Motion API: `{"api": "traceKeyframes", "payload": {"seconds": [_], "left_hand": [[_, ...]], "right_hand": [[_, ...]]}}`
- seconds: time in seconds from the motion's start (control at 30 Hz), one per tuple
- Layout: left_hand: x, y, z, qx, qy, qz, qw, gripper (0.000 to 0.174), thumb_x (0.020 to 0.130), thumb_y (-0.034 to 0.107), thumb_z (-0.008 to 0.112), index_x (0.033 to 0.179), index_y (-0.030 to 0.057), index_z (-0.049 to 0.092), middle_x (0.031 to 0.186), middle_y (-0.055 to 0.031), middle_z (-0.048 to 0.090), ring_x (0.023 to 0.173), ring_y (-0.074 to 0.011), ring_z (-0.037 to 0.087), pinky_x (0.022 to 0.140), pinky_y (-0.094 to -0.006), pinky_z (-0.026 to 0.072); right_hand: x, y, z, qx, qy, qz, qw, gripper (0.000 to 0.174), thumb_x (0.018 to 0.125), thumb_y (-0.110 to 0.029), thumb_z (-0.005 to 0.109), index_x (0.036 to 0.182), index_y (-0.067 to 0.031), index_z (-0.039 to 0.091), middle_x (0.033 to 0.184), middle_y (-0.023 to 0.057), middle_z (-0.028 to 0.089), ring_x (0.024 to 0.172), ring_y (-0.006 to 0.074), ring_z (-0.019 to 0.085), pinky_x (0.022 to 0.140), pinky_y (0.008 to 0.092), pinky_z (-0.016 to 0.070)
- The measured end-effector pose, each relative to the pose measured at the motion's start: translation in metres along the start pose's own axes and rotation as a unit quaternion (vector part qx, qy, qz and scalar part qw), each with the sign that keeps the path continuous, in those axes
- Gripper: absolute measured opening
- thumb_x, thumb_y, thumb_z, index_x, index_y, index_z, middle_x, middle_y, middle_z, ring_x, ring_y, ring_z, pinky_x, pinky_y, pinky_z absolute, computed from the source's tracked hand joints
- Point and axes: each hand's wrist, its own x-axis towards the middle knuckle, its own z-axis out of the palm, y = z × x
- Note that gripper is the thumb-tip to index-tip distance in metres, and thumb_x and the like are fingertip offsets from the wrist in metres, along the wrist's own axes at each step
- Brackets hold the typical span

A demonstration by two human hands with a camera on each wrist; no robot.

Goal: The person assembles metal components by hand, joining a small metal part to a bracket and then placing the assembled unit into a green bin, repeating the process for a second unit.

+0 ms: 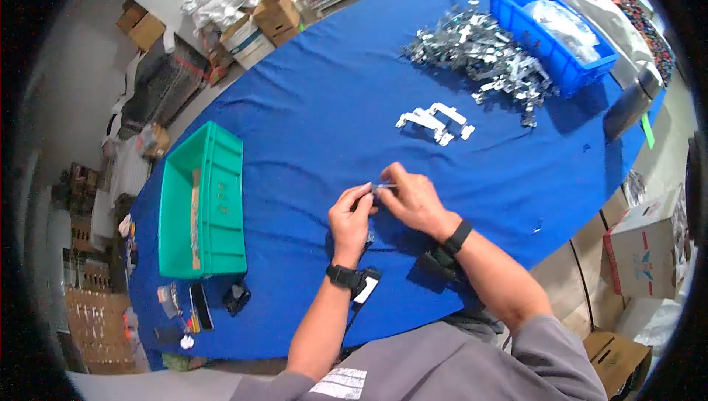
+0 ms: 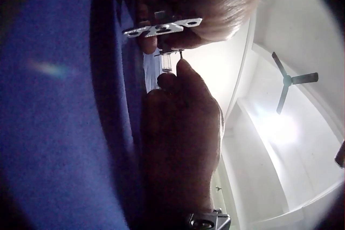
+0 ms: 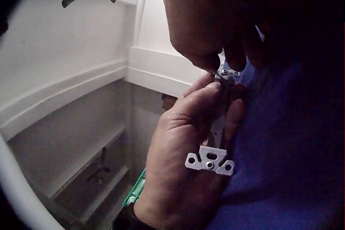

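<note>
My left hand (image 1: 352, 218) grips a slim metal bracket (image 3: 215, 127) along its length. The bracket's flat end plate, with several holes, sticks out near the palm in the right wrist view. In the left wrist view this end plate (image 2: 161, 27) shows close up beside the left fingers. My right hand (image 1: 418, 200) meets the left over the blue cloth, its fingers pinching at the bracket's far end (image 3: 226, 73). Fingers partly hide that end. Ahead on the cloth lie a few loose white-silver brackets (image 1: 431, 121).
A large pile of metal parts (image 1: 487, 54) lies far right beside a blue bin (image 1: 553, 54) holding a plastic bag. A dark bottle (image 1: 633, 104) stands at the right edge. At left are a green crate (image 1: 225, 209), a phone-like black slab (image 1: 200, 307) and small items.
</note>
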Motion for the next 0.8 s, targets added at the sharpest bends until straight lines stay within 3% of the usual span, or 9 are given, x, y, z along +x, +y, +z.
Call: {"api": "traceKeyframes", "payload": {"seconds": [0.1,0.2,0.33,0.43,0.5,0.6,0.73,0.8], "left_hand": [[-0.0003,0.0021,0.0008,0.008,0.009,-0.021,1.0,0.019,0.091,0.0,0.062,0.108,-0.003,0.07,0.103,-0.0081,0.069,0.083,-0.0124,0.065,0.069,-0.025,0.0571],[-0.0004,-0.0007,0.0008,-0.007,0.006,-0.013,1.0,0.019,0.091,0.0,0.061,0.109,-0.0026,0.07,0.102,-0.008,0.069,0.084,-0.0124,0.066,0.069,-0.025,0.0571],[0.0011,-0.0001,0.0005,-0.008,0.003,-0.01,1.0,0.019,0.092,0.001,0.061,0.109,-0.0029,0.069,0.101,-0.0086,0.069,0.084,-0.0129,0.066,0.068,-0.0248,0.057],[0.0011,-0.003,-0.003,0.017,0.005,-0.013,1.0,0.02,0.091,0.001,0.061,0.109,-0.0025,0.07,0.101,-0.0084,0.069,0.084,-0.0122,0.065,0.068,-0.0251,0.0574],[0.0002,0.0013,0.0001,0.007,0.007,-0.008,1.0,0.021,0.091,0.001,0.061,0.11,-0.0023,0.07,0.101,-0.0072,0.069,0.083,-0.011,0.064,0.068,-0.0252,0.0571],[0.0003,-0.0011,-0.0015,-0.002,0.0,0.002,1.0,0.02,0.092,0.001,0.06,0.109,-0.0025,0.07,0.102,-0.0071,0.069,0.084,-0.0109,0.064,0.067,-0.0246,0.0566],[0.0012,-0.0012,-0.0026,-0.005,-0.008,0.002,1.0,0.02,0.092,-0.001,0.059,0.109,-0.0035,0.069,0.1,-0.0082,0.069,0.081,-0.0121,0.065,0.067,-0.0245,0.0563],[0.0004,0.0021,-0.0033,0.012,-0.006,-0.011,1.0,0.02,0.092,-0.001,0.059,0.109,-0.004,0.069,0.102,-0.0081,0.068,0.083,-0.0125,0.065,0.067,-0.0247,0.0565]], "right_hand": [[0.0021,-0.0007,0.003,0.012,0.007,-0.015,1.0,0.023,0.093,-0.026,0.06,0.091,-0.0043,0.055,0.065,0.0192,0.063,0.063,0.041,0.063,0.055,0.052,0.0481],[0.0017,-0.0011,0.0004,-0.026,-0.003,0.002,1.0,0.031,0.097,-0.028,0.057,0.077,-0.0041,0.051,0.059,0.0212,0.057,0.057,0.0427,0.06,0.049,0.0522,0.0452],[0.0005,-0.0046,-0.0013,0.012,0.0,0.002,1.0,0.024,0.093,-0.028,0.059,0.099,-0.0056,0.055,0.074,0.0183,0.066,0.071,0.0399,0.066,0.06,0.0522,0.0497],[-0.0004,-0.0006,0.0006,-0.022,-0.01,-0.012,1.0,0.022,0.091,-0.023,0.063,0.095,-0.0035,0.054,0.069,0.018,0.064,0.067,0.0388,0.065,0.057,0.0471,0.0489],[-0.0007,-0.0009,0.0018,-0.028,0.002,0.0,1.0,0.025,0.094,-0.026,0.06,0.084,-0.0039,0.056,0.067,0.0195,0.062,0.064,0.0409,0.063,0.055,0.0495,0.0469],[0.0003,0.0019,0.0039,-0.038,0.014,-0.017,0.999,0.03,0.096,-0.03,0.055,0.08,-0.004,0.053,0.065,0.0219,0.061,0.063,0.0437,0.062,0.054,0.0551,0.0473],[-0.0018,-0.0017,0.0006,0.002,0.0,-0.014,1.0,0.025,0.093,-0.025,0.057,0.104,-0.0038,0.051,0.076,0.021,0.066,0.073,0.0425,0.065,0.062,0.0534,0.0495],[-0.0013,-0.0018,0.0001,-0.01,-0.015,0.0,1.0,0.024,0.093,-0.025,0.06,0.098,-0.0028,0.053,0.075,0.0202,0.065,0.072,0.0414,0.064,0.061,0.0497,0.0492]]}}
